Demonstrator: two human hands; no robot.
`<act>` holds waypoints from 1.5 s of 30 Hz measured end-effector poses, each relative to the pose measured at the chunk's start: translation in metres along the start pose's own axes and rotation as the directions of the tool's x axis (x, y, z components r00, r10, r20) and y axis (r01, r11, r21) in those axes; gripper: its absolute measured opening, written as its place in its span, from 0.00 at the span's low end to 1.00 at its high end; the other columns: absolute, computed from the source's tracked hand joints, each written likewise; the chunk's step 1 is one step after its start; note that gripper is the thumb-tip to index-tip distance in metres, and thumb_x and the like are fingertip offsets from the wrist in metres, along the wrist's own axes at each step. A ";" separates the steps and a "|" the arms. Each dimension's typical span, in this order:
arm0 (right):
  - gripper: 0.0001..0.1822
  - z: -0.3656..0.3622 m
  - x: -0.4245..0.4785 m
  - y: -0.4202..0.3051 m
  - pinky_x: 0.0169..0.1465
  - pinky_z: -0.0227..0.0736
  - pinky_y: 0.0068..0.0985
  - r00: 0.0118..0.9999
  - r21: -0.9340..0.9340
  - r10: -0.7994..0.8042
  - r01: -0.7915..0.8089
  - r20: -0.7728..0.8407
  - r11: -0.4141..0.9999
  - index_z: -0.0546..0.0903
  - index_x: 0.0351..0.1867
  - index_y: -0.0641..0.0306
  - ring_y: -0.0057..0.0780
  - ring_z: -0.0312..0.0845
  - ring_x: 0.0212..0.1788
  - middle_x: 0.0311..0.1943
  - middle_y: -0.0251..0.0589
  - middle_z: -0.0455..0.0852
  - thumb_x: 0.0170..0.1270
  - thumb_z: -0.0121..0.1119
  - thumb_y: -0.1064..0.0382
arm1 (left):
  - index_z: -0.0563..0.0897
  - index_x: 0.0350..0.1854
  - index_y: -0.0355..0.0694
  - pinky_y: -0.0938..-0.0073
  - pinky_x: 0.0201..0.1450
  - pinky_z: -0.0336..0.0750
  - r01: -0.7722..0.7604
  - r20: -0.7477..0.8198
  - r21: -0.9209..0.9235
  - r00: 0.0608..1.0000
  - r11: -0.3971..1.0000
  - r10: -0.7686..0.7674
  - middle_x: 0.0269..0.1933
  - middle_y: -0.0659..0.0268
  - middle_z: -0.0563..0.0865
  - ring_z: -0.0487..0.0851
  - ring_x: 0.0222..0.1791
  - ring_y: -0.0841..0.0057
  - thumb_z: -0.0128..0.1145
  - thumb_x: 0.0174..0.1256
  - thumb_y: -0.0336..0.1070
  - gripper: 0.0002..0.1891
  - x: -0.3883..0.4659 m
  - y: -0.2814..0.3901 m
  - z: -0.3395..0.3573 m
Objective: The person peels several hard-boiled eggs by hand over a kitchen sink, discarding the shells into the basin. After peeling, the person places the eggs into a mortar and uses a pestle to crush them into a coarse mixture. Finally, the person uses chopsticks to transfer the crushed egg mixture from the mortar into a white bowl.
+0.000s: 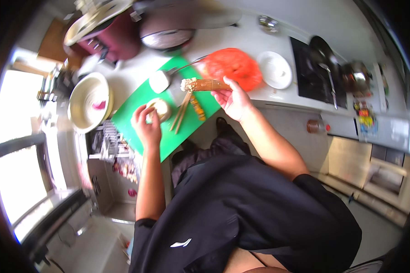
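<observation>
My right hand [233, 100] grips one end of a brown, tube-shaped piece [206, 85], likely lotus root, with a pale crumbly filling at its other end. It is held level above a green cutting board [173, 141]. My left hand [147, 123] is at a small round bowl [160, 110] with pale contents, its fingers curled over the near rim; whether they pinch something is unclear. On the board are a pair of wooden chopsticks [181, 114], a yellow-and-black patterned stick-like item [197, 108] and a cleaver [175, 89]. A white object [159, 82] lies beside the cleaver.
A red plastic bag [234, 66] and a white plate [275, 70] are beyond my right hand. A cream basin [90, 102] stands at the left, above the sink [118, 191]. A black cooktop [314, 75] with pans is at the right; a maroon appliance [114, 41] stands at the back left.
</observation>
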State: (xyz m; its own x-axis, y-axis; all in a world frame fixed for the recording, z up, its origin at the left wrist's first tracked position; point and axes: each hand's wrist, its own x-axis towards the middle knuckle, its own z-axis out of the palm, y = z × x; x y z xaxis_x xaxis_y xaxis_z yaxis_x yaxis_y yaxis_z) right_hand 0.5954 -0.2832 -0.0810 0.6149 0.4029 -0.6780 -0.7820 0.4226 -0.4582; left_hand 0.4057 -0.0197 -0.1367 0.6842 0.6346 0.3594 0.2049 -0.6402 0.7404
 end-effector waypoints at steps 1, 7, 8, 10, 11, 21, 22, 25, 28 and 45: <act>0.23 -0.014 -0.006 -0.017 0.45 0.91 0.26 0.999 0.049 -0.027 0.028 -0.019 0.998 0.80 0.57 0.68 0.37 0.91 0.43 0.46 0.50 0.90 0.75 0.69 0.49 | 0.90 0.47 0.40 0.57 0.65 0.75 -0.016 0.020 -0.004 1.000 1.000 0.016 0.60 0.55 0.85 0.81 0.62 0.56 0.71 0.69 0.33 0.08 0.003 0.012 0.005; 0.24 -0.146 -0.031 -0.124 0.54 0.90 0.26 0.929 0.283 -0.354 0.370 -0.107 0.885 0.80 0.55 0.76 0.37 0.90 0.49 0.47 0.49 0.88 0.77 0.67 0.52 | 0.88 0.50 0.41 0.57 0.67 0.73 -0.104 0.152 -0.109 0.981 0.989 0.120 0.60 0.57 0.85 0.81 0.62 0.56 0.71 0.65 0.30 0.12 0.015 0.110 0.063; 0.24 -0.168 -0.030 -0.139 0.57 0.89 0.27 0.912 0.274 -0.381 0.408 -0.150 0.871 0.80 0.56 0.73 0.37 0.89 0.52 0.50 0.50 0.88 0.77 0.67 0.52 | 0.87 0.50 0.40 0.57 0.67 0.74 -0.164 0.165 -0.113 0.969 0.980 0.182 0.59 0.56 0.85 0.81 0.62 0.55 0.72 0.64 0.30 0.13 0.014 0.124 0.082; 0.21 -0.211 -0.023 -0.158 0.61 0.85 0.28 0.873 0.220 -0.427 0.475 -0.235 0.852 0.80 0.58 0.68 0.36 0.85 0.58 0.54 0.49 0.86 0.76 0.68 0.54 | 0.88 0.48 0.39 0.56 0.66 0.75 -0.206 0.226 -0.190 0.942 0.960 0.247 0.57 0.55 0.86 0.82 0.62 0.55 0.73 0.62 0.30 0.12 0.014 0.163 0.120; 0.20 -0.226 -0.013 -0.162 0.61 0.85 0.28 0.830 0.140 -0.502 0.542 -0.246 0.829 0.80 0.58 0.68 0.35 0.85 0.57 0.54 0.48 0.86 0.76 0.70 0.56 | 0.88 0.47 0.39 0.56 0.66 0.75 -0.196 0.252 -0.241 0.933 0.950 0.256 0.57 0.55 0.86 0.82 0.62 0.54 0.73 0.62 0.30 0.12 0.013 0.181 0.143; 0.19 -0.286 0.059 -0.172 0.58 0.82 0.33 0.461 -0.799 -0.848 0.597 0.262 0.078 0.84 0.55 0.62 0.34 0.87 0.56 0.59 0.43 0.91 0.65 0.76 0.69 | 0.89 0.47 0.38 0.57 0.67 0.78 -0.132 0.424 -0.327 0.865 0.936 0.270 0.58 0.54 0.86 0.84 0.62 0.53 0.71 0.65 0.32 0.10 -0.018 0.281 0.296; 0.19 -0.297 0.060 -0.176 0.59 0.81 0.35 0.386 -0.816 -0.823 0.558 0.418 -0.152 0.85 0.55 0.61 0.38 0.86 0.56 0.58 0.43 0.91 0.62 0.76 0.70 | 0.89 0.46 0.38 0.57 0.67 0.78 -0.131 0.420 -0.311 0.869 0.941 0.260 0.58 0.54 0.86 0.84 0.61 0.53 0.72 0.65 0.32 0.10 -0.019 0.282 0.298; 0.22 -0.310 0.057 -0.191 0.59 0.79 0.44 0.355 -0.764 -0.707 0.497 0.612 -0.412 0.85 0.53 0.57 0.49 0.84 0.54 0.54 0.43 0.91 0.56 0.77 0.68 | 0.89 0.46 0.38 0.56 0.66 0.78 -0.123 0.402 -0.260 0.888 0.958 0.223 0.58 0.54 0.86 0.84 0.61 0.53 0.72 0.65 0.32 0.10 -0.021 0.281 0.295; 0.19 -0.320 0.056 -0.209 0.58 0.79 0.44 0.376 -0.757 -0.666 0.436 0.644 -0.486 0.86 0.53 0.56 0.50 0.85 0.52 0.51 0.41 0.91 0.59 0.74 0.63 | 0.89 0.46 0.37 0.56 0.67 0.79 -0.078 0.383 -0.209 0.911 0.975 0.155 0.58 0.53 0.86 0.84 0.61 0.53 0.71 0.65 0.31 0.10 -0.021 0.276 0.284; 0.28 -0.279 0.116 -0.282 0.53 0.83 0.30 0.680 -0.949 -0.671 0.287 0.296 -0.128 0.84 0.58 0.63 0.28 0.88 0.47 0.46 0.42 0.92 0.59 0.79 0.56 | 0.88 0.47 0.37 0.69 0.52 0.81 0.184 0.181 -0.069 0.969 0.981 -0.169 0.55 0.59 0.87 0.86 0.54 0.67 0.68 0.70 0.32 0.08 -0.068 0.197 0.141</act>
State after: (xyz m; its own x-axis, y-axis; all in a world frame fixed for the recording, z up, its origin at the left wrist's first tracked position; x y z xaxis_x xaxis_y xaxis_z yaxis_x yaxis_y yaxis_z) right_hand 0.8584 -0.5821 -0.1910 0.9728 0.2310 0.0164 0.1800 -0.7096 -0.6812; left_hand 0.4982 -0.2497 -0.0949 0.7550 0.6446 0.1204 0.2785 -0.4814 0.8311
